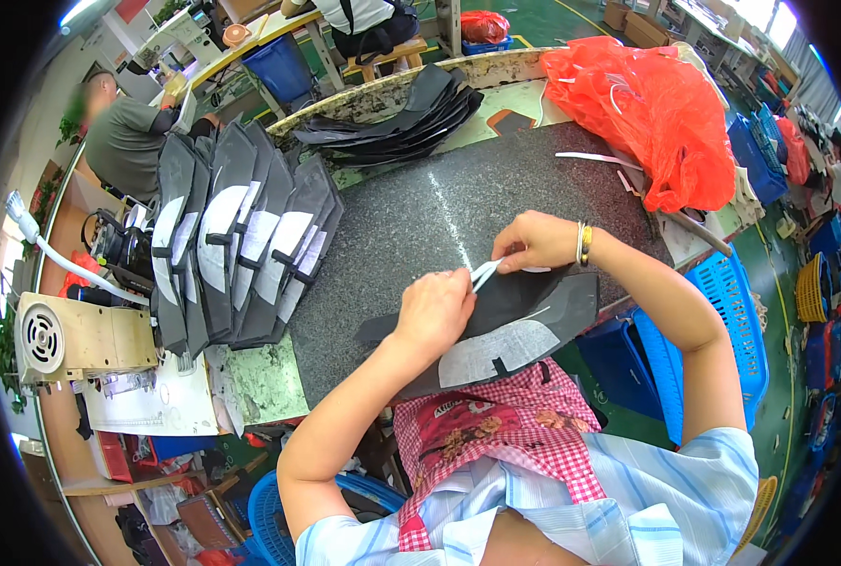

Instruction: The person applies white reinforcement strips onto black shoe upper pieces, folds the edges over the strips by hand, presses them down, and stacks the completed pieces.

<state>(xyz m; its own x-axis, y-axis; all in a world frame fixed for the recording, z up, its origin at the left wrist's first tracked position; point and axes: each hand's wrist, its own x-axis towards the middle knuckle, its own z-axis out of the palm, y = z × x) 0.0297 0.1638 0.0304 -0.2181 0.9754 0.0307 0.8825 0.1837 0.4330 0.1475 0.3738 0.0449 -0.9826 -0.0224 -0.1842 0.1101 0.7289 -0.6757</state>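
My left hand (435, 309) and my right hand (537, 241) meet over the dark stone slab (392, 226). Both are closed, pinching a narrow white strip (484, 273) stretched between their fingertips. Beneath them, at the slab's near edge, lies a black curved panel (571, 307) with a pale grey patch (499, 353) and a small black tab. Part of the panel is hidden by my left forearm. At the left, several similar black panels (279, 217) with grey patches are stacked in overlapping rows.
Black curved pieces (383, 127) are piled at the back. A red plastic bag (647, 118) sits back right, near a loose white strip (598, 158). Blue baskets (732, 330) stand low at the right. A beige machine (85, 335) is at left; another person (128, 141) sits beyond.
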